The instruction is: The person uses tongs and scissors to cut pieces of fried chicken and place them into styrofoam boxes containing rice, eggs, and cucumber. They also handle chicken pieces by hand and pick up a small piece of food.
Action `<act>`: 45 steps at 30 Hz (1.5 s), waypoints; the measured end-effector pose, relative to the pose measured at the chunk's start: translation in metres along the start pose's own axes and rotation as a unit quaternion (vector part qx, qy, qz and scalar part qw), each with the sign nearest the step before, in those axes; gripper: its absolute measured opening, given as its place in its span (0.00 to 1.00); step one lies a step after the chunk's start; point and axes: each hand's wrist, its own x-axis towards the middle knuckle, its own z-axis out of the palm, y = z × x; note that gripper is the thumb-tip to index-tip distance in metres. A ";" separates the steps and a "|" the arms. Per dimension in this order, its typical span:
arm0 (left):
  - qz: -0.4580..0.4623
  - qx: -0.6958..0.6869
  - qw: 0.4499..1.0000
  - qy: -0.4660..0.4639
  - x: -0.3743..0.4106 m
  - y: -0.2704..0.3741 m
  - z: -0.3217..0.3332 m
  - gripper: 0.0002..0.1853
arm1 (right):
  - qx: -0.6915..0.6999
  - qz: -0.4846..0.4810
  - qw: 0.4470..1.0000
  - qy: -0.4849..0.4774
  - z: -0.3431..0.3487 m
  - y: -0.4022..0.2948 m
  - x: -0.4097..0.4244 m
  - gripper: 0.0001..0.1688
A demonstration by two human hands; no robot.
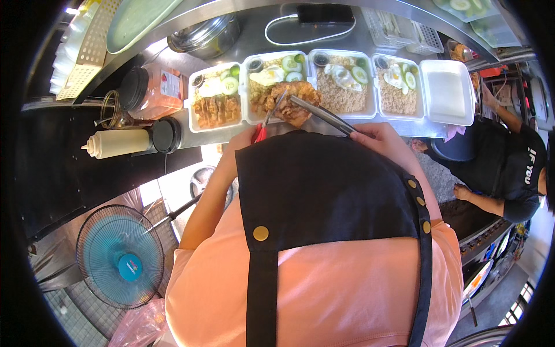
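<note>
My left hand (243,141) grips red-handled scissors (261,132), partly hidden by my apron. Their blades reach the left side of a large piece of fried chicken (289,103). Metal tongs (325,115) in my right hand (379,135) hold that piece from the right. The chicken is over the second white foam box (277,55) from the left, which has rice, a fried egg (268,76) and cucumber slices (292,64). In the leftmost box, cut fried chicken (216,112) lies on the rice. Two boxes to the right hold rice, egg and cucumber without chicken.
Left of the boxes are a squeeze bottle (119,143), a black-lidded plastic jar (162,89) and a steel pot (206,34). A phone (325,14) on a white cable lies behind. A standing fan (120,256) is at lower left. Another person (498,160) works at right.
</note>
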 end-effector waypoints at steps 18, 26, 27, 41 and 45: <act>0.002 -0.005 1.000 -0.011 -0.001 0.031 -0.013 0.25 | -0.065 0.011 0.989 0.129 0.020 -0.014 -0.004 0.14; 0.026 0.018 0.999 0.031 0.019 0.009 -0.005 0.26 | 0.052 -0.020 0.998 0.040 0.020 -0.011 -0.005 0.14; 0.024 0.024 0.999 0.026 0.019 0.010 -0.006 0.26 | 0.065 -0.018 0.997 0.028 0.020 -0.010 -0.004 0.15; 0.056 0.033 0.996 -0.067 0.022 -0.016 -0.008 0.17 | -0.043 -0.013 0.999 -0.008 0.011 0.003 0.012 0.16; 0.049 -0.043 0.996 -0.056 0.016 -0.021 -0.004 0.17 | -0.014 0.036 0.999 -0.015 0.009 0.005 0.012 0.16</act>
